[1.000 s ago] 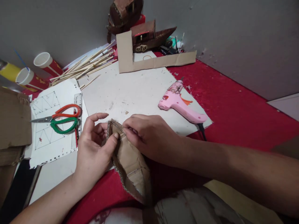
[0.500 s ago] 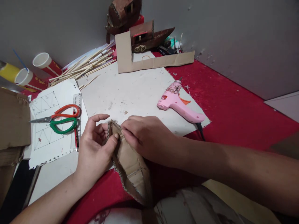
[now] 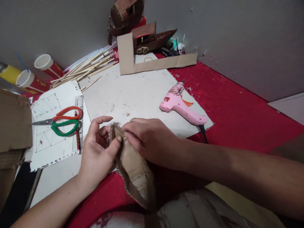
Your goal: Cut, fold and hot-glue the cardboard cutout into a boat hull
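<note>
A brown cardboard boat hull [image 3: 133,161], pointed at its far end and with raised corrugated sides, is held over the table's near edge. My left hand [image 3: 101,145] grips its left side near the tip, the thumb inside the hull and the index finger stretched out past the edge. On the other side my right hand [image 3: 149,137] pinches the right wall close to the tip. Its fingertips are partly hidden. A pink hot glue gun [image 3: 179,106] lies on the white board, beyond my right hand.
Scissors [image 3: 66,120] with orange and green handles, a ruler [image 3: 79,103] and a pencil [image 3: 78,142] lie on a drawn sheet [image 3: 42,158] at left. Wooden sticks [image 3: 87,68], paper cups [image 3: 42,61], an L-shaped cardboard piece [image 3: 125,55] and brown model boats [image 3: 154,39] stand behind.
Hardly anything differs. Both hands keep their hold on the cardboard hull, and the whole view has shifted very slightly.
</note>
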Action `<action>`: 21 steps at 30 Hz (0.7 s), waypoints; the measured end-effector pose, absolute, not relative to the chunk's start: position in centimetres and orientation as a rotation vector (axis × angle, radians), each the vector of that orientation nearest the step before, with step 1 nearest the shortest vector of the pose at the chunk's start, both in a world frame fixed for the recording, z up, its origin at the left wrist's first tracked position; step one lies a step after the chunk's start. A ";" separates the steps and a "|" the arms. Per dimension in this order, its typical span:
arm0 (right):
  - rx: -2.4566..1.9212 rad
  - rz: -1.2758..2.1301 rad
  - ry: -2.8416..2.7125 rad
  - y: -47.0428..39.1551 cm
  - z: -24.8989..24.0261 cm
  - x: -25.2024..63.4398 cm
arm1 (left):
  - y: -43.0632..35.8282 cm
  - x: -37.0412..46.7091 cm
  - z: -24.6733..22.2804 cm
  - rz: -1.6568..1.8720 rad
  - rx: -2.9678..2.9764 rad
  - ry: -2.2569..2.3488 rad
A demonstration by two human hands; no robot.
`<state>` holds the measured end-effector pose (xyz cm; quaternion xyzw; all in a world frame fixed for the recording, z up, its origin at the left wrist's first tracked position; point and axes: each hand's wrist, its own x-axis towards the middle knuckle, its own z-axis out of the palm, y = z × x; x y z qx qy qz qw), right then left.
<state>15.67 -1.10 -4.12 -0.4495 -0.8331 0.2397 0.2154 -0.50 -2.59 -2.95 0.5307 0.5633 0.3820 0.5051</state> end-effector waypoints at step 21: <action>-1.290 0.724 -2.216 -1.1 -4.5 15.7 | -2.7 -1.3 -3.0 0.939 1.245 1.462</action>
